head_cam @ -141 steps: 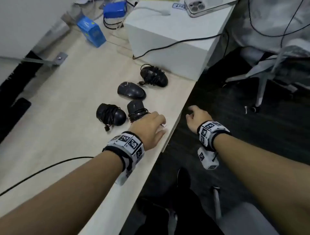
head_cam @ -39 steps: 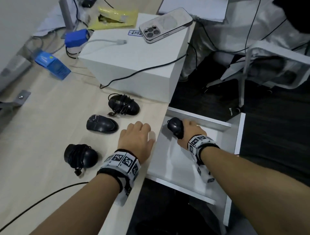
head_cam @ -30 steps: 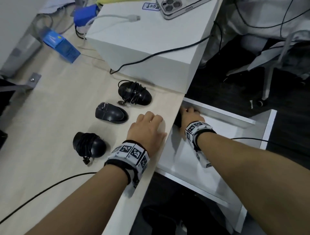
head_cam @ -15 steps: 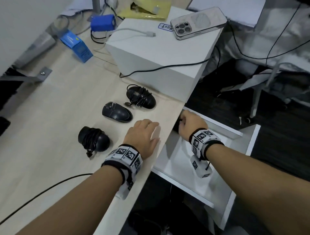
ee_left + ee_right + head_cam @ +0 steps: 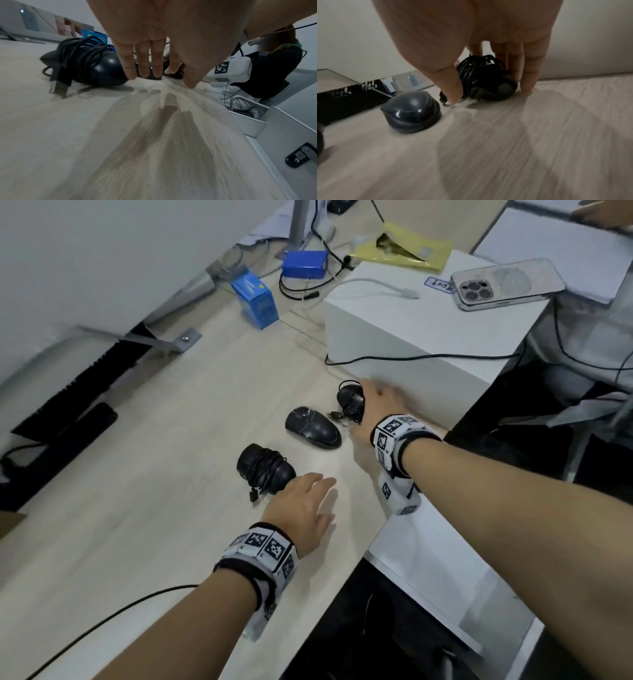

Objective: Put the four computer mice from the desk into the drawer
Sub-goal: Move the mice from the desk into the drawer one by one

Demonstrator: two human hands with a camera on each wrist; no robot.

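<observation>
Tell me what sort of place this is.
Most likely an office workstation. A pale wood-grain desk holds black computer mice, two with cords wound round them, beside a white box carrying a phone and a charging cable. A white drawer stands open below the desk edge.

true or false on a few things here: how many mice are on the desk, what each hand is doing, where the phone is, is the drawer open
1. Three mice lie on the desk. True: the far corded mouse, the plain mouse and the near corded mouse.
2. The right hand reaches over the far corded mouse. True.
3. The left hand grips the near corded mouse. False: its fingers are straight, beside that mouse, holding nothing.
4. The phone lies in the drawer. False: it lies on the white box.
5. The drawer is shut. False: it is pulled out.
</observation>
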